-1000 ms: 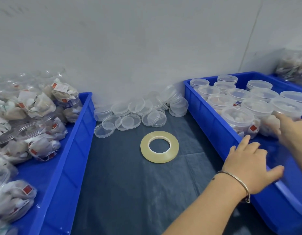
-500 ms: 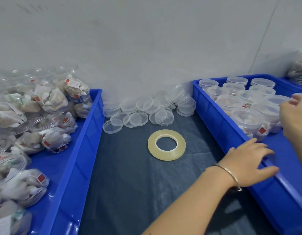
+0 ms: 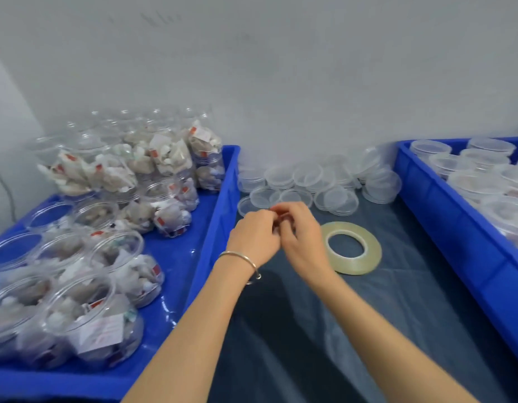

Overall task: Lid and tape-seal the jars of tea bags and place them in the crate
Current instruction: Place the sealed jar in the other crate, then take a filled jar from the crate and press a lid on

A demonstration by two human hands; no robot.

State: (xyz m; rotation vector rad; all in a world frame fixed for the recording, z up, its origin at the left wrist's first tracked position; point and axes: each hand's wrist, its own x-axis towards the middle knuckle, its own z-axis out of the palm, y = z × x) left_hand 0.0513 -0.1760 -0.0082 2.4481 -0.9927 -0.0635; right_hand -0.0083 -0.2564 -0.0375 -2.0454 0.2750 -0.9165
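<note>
A person's left hand (image 3: 253,237) and right hand (image 3: 300,237) met over the dark table covering (image 3: 310,330), fingertips curled inward and touching at the front edge of the loose clear lids (image 3: 295,181); whether they pinched a lid, a scrap of tape or nothing could not be made out through the blur, though a speck of red showed between the fingers. A thin bangle (image 3: 243,257) circled the left wrist. The roll of clear tape (image 3: 350,248) lay flat just beside the right hand, probably kept there so each jar could be sealed without a reach. Open jars of tea bags (image 3: 106,257) crowded the left blue crate (image 3: 217,205), several on their sides, while lidded jars (image 3: 470,167) stood upright in the right blue crate (image 3: 443,216), a layout that suggested work moving from left to right. Small red tags and a white paper label (image 3: 101,334) showed on the tea bags, but none of the printing was legible.
</note>
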